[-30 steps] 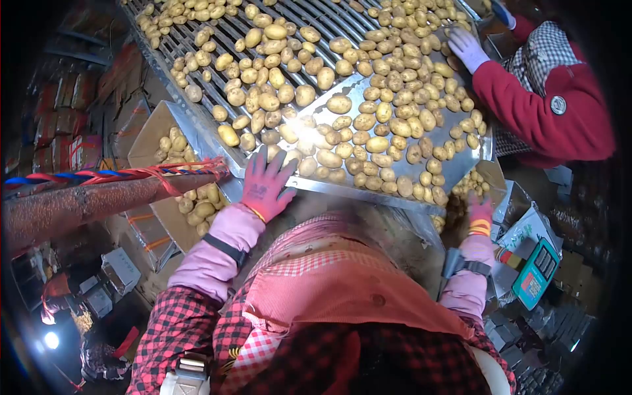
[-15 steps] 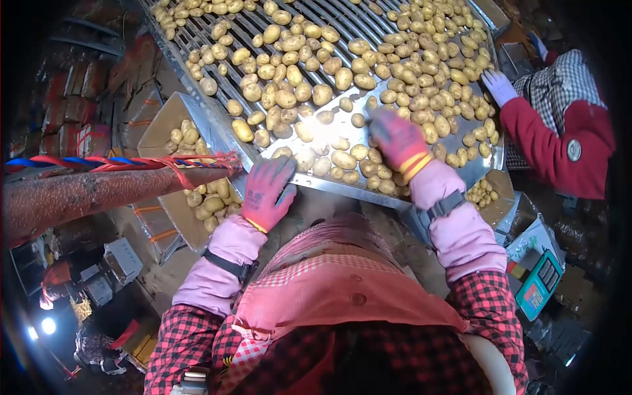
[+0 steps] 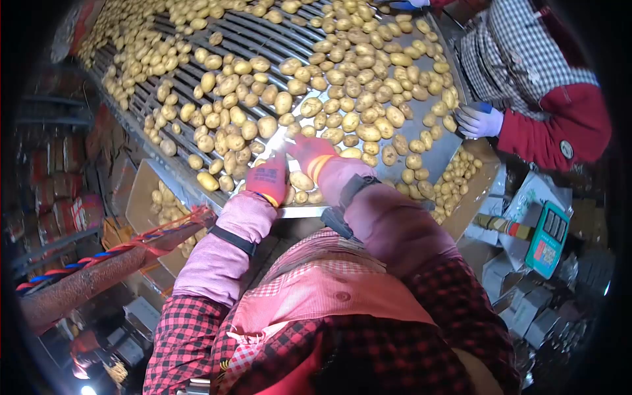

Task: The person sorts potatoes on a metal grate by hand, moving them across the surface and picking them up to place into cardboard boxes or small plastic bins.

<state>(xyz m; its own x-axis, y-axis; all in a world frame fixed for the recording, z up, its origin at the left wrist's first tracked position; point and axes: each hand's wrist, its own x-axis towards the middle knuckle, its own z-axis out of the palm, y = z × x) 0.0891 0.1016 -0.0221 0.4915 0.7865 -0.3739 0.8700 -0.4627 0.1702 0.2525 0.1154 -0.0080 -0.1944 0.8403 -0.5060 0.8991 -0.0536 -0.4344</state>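
Left hand [image 3: 266, 179], in a red glove, lies at the near edge of the metal tray [image 3: 438, 155], fingers curved down over the potatoes there; whether it grips one cannot be told. Right hand [image 3: 309, 151], likewise gloved, sits just beside it, palm down and fingers loosely spread across a few potatoes [image 3: 301, 181] at frame centre, apparently pressing or raking rather than lifting. Both hands work the tray's lower lip, where the produce collects after rolling off the roller bed [image 3: 197, 85] that fills the upper left and centre of the frame. The slope evidently feeds potatoes toward the person.

A cardboard box [image 3: 141, 197] with potatoes stands below the surface at left centre, placed to receive stock. At upper right, a co-worker's white-gloved hand [image 3: 477, 122] rests at the tray's far edge. A green weighing scale [image 3: 546, 240] sits at right.
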